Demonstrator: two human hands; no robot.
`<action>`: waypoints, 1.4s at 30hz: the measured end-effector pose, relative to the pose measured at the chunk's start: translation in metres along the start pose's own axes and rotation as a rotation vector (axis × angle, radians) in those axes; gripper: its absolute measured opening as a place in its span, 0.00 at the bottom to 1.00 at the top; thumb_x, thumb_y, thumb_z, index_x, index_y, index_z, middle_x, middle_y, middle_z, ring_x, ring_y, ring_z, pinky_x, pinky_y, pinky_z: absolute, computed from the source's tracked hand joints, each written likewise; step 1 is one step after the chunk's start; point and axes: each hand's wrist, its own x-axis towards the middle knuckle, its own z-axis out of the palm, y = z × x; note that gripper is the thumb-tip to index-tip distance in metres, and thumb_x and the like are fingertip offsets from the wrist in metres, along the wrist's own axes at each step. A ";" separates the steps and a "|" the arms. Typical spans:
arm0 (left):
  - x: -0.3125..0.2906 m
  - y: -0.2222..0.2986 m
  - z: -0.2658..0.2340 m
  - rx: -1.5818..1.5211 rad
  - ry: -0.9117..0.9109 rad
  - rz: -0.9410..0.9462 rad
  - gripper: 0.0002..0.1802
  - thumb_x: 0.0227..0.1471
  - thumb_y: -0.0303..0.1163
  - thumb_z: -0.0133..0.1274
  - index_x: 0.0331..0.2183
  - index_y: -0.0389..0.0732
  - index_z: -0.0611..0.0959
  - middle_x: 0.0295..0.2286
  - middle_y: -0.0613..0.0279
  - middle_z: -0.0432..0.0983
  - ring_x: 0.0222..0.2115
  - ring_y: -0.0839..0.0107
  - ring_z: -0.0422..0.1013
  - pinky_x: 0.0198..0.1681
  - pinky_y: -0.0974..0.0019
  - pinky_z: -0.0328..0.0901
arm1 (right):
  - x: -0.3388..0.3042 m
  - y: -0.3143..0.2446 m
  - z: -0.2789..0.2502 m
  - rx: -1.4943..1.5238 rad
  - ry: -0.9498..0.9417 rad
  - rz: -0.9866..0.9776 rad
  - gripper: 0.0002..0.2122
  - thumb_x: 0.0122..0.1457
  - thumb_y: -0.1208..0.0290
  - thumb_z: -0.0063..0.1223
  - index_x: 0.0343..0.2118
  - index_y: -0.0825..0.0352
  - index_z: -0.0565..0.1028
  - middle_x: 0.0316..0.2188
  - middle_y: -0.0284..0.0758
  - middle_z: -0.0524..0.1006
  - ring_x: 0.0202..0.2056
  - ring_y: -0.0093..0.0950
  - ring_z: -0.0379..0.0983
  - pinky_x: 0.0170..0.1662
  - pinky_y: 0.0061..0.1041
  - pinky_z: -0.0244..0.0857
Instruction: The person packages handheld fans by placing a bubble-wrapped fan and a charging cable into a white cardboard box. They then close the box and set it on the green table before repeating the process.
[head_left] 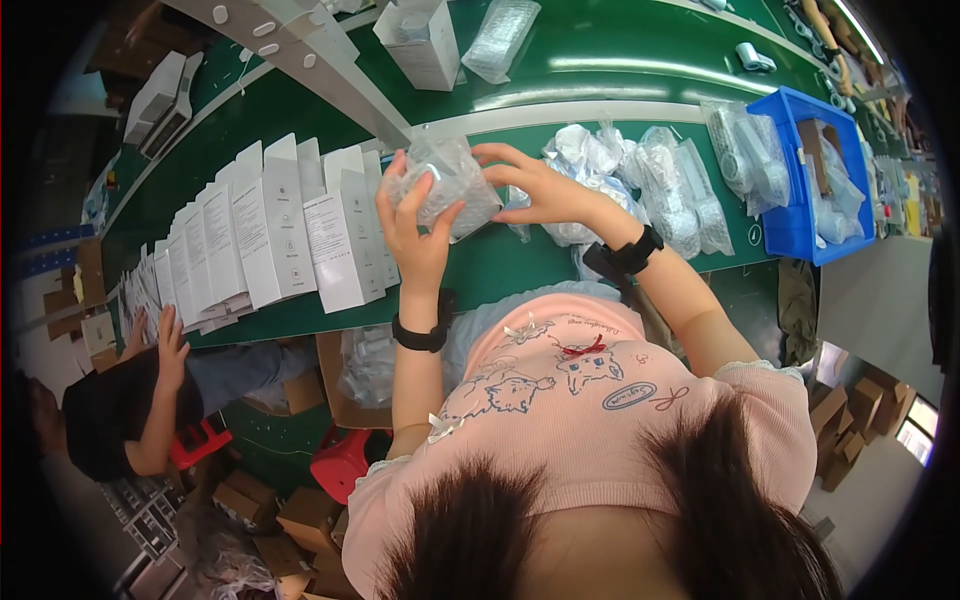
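Note:
Between my two hands, above the near edge of the green table, is a bubble-wrapped item [452, 180]; the wrap hides what is inside. My left hand [415, 215] grips it from the left, thumb and fingers curled around its side. On the other side, my right hand [540, 190] holds its right edge with bent fingers and thumb. Just left of my left hand stands a row of open white boxes [270, 235]. Several bubble-wrapped packets [670, 195] and crumpled clear bags [585, 165] lie to the right of my right hand.
At the right stands a blue crate [780, 235] with wrapped parts inside. A white box [425, 55] and a bubble-wrap packet [502, 40] sit farther back. A metal post [310, 60] slants over the table. Another person [110, 410] works at the left, by a red stool [340, 465].

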 end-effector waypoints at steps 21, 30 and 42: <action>0.002 0.016 -0.013 0.067 -0.190 -0.150 0.18 0.32 0.27 0.61 0.32 0.41 0.77 0.51 0.49 0.53 0.51 0.53 0.55 0.50 0.57 0.54 | -0.062 0.091 -0.089 -0.863 -0.076 0.948 0.18 0.40 0.65 0.57 0.38 0.63 0.74 0.43 0.39 0.69 0.49 0.41 0.59 0.46 0.33 0.60; 0.003 0.016 -0.007 0.174 -0.386 -0.293 0.15 0.32 0.23 0.60 0.29 0.38 0.77 0.42 0.50 0.60 0.43 0.52 0.61 0.43 0.62 0.58 | -0.075 0.127 -0.067 -0.949 0.252 0.599 0.21 0.40 0.58 0.57 0.39 0.63 0.74 0.48 0.41 0.66 0.49 0.44 0.59 0.46 0.36 0.60; 0.012 0.002 -0.005 0.217 -0.173 -0.467 0.09 0.31 0.24 0.59 0.21 0.35 0.76 0.19 0.63 0.66 0.18 0.73 0.59 0.21 0.72 0.53 | -0.012 0.104 -0.060 -0.506 0.011 0.578 0.13 0.46 0.71 0.54 0.36 0.68 0.71 0.31 0.43 0.74 0.38 0.38 0.70 0.40 0.32 0.64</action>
